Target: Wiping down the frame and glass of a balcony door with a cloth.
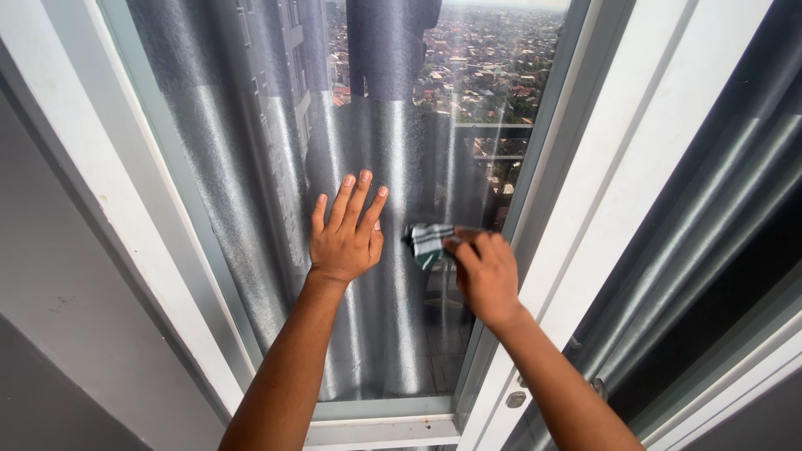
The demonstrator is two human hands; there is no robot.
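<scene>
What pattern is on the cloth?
Green-and-white checks on the cloth, seen best in the head view.

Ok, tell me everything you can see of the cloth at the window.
The cloth is small, soft and crumpled, checked in dark green and white. It is bunched up rather than spread flat and pressed against the glass pane, low and right of the middle. The right hand grips it from the right with its fingertips, covering part of it. The left hand lies flat on the glass beside it, not touching it.
</scene>
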